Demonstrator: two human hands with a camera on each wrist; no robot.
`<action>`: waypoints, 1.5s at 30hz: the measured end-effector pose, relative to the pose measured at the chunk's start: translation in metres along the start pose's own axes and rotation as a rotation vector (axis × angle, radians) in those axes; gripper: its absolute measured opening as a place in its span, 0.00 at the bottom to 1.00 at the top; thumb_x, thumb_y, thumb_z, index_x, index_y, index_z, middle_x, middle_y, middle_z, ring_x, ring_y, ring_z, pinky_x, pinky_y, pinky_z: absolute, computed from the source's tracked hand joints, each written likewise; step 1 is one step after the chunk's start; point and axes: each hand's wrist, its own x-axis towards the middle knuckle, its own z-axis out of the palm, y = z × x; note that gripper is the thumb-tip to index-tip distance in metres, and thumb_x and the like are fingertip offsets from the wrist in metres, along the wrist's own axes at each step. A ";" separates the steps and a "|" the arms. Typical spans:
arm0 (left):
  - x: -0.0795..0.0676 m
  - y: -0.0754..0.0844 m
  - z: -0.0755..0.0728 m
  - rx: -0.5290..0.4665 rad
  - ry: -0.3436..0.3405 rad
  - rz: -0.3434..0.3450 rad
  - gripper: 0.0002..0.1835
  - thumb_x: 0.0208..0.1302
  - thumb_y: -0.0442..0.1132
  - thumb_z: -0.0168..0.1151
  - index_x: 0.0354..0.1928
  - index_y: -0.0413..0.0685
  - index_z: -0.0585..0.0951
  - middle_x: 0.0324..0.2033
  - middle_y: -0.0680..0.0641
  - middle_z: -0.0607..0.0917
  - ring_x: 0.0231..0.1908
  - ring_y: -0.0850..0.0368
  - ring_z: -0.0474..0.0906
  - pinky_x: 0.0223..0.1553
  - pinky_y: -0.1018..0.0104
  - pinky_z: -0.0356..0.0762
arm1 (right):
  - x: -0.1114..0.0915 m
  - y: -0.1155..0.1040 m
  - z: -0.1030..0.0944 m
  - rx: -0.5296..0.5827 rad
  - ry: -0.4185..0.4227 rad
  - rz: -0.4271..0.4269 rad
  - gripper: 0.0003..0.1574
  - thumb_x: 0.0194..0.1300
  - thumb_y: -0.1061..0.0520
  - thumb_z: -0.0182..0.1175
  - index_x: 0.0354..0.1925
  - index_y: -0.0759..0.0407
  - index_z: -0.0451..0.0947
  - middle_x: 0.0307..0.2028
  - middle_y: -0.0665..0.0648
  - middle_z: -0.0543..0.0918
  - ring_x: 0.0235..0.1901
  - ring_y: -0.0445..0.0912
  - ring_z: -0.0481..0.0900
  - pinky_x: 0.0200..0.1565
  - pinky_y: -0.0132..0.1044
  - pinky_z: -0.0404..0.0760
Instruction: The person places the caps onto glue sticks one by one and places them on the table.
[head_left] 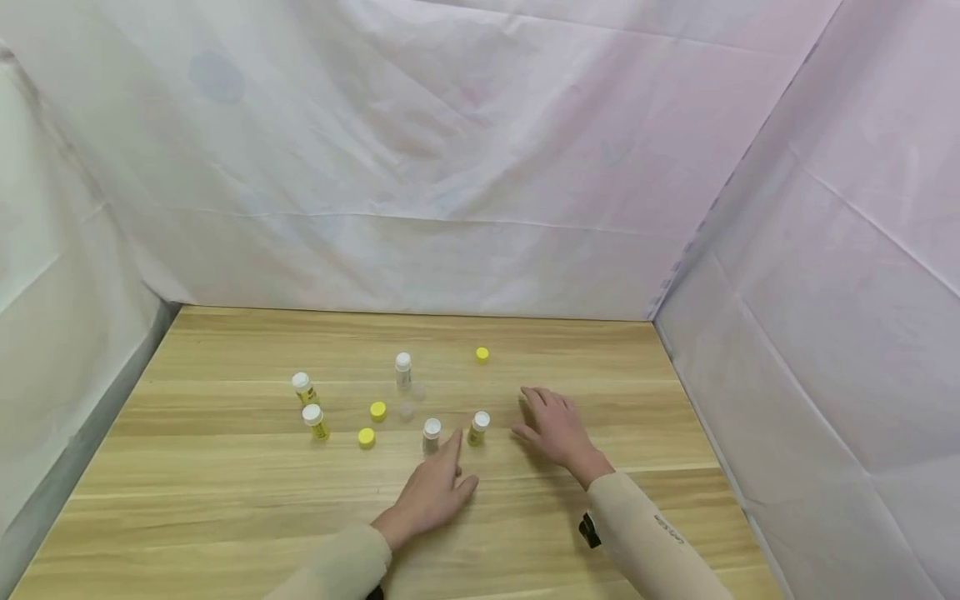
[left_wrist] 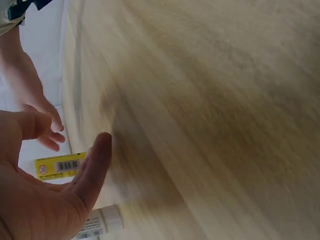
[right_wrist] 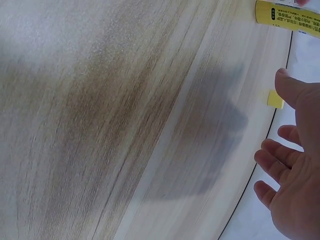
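Observation:
My left hand (head_left: 431,493) reaches low over the wooden table, its index finger extended between two small upright bottles. One is a yellow-labelled bottle (head_left: 477,433) with a white top, just right of the fingertip; its barcode label (left_wrist: 60,166) shows in the left wrist view. On the other side stands a white-labelled bottle (head_left: 431,437), partly behind the hand. Whether the finger touches either one, I cannot tell. My right hand (head_left: 557,427) hovers to the right of the yellow-labelled bottle, fingers loosely spread and holding nothing. A yellow cap (right_wrist: 275,99) lies beyond it in the right wrist view.
Two yellow-labelled bottles (head_left: 316,425) stand at the left, and another white-labelled bottle (head_left: 403,375) farther back. Two yellow caps (head_left: 378,411) and two clear round pieces (head_left: 407,411) lie among them. White cloth (head_left: 420,267) walls off the back and sides.

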 end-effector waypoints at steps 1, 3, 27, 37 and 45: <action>0.002 0.000 0.002 -0.012 0.010 -0.009 0.41 0.62 0.48 0.55 0.69 0.37 0.49 0.56 0.38 0.73 0.43 0.54 0.79 0.43 0.59 0.78 | 0.000 0.000 0.000 0.005 0.001 -0.001 0.43 0.59 0.39 0.59 0.66 0.53 0.58 0.62 0.57 0.67 0.61 0.54 0.65 0.63 0.54 0.62; 0.006 -0.001 0.005 -0.031 0.033 -0.025 0.41 0.62 0.48 0.55 0.69 0.38 0.49 0.59 0.38 0.71 0.43 0.55 0.79 0.44 0.58 0.78 | 0.000 -0.001 0.000 0.009 0.002 -0.002 0.43 0.59 0.39 0.59 0.66 0.54 0.58 0.61 0.58 0.67 0.61 0.54 0.65 0.62 0.54 0.62; 0.037 0.002 0.022 -0.018 0.230 0.002 0.21 0.64 0.48 0.56 0.57 0.54 0.68 0.43 0.54 0.77 0.30 0.67 0.72 0.29 0.74 0.71 | -0.003 -0.001 0.010 0.004 0.009 -0.001 0.42 0.60 0.37 0.56 0.66 0.54 0.59 0.60 0.57 0.70 0.60 0.53 0.67 0.61 0.54 0.64; 0.036 0.008 0.021 0.017 0.184 0.072 0.10 0.63 0.48 0.56 0.46 0.60 0.71 0.29 0.59 0.76 0.23 0.68 0.68 0.22 0.76 0.67 | -0.004 -0.001 0.009 0.001 -0.015 0.017 0.41 0.61 0.37 0.55 0.65 0.54 0.60 0.61 0.58 0.69 0.60 0.54 0.67 0.63 0.53 0.62; 0.030 0.029 0.009 0.031 0.192 0.119 0.15 0.64 0.53 0.54 0.51 0.61 0.71 0.36 0.59 0.80 0.27 0.70 0.71 0.27 0.77 0.70 | -0.002 0.003 0.007 0.016 -0.022 0.036 0.41 0.60 0.38 0.56 0.65 0.53 0.59 0.61 0.58 0.69 0.61 0.54 0.66 0.63 0.54 0.62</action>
